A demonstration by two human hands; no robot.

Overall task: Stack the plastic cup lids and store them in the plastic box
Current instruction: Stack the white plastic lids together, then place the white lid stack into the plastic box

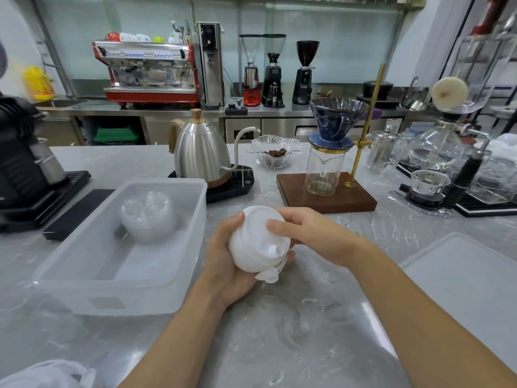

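Note:
A stack of white cup lids [256, 243] is held above the marble counter, tilted toward me. My left hand [226, 264] cups the stack from below and the left. My right hand [305, 232] grips its right side, with the thumb pressed on the top lid. The translucent plastic box [167, 287] stands open just left of my hands. Inside it, at the far end, lies a stack of clear domed lids [148, 215].
The box's flat lid [461, 281] lies at the right. Behind my hands stand a steel gooseneck kettle [200, 156] on its black base, a pour-over stand on a wooden board [327, 198], a glass bowl [275, 152] and glassware [436, 155]. A black machine [25, 163] sits far left.

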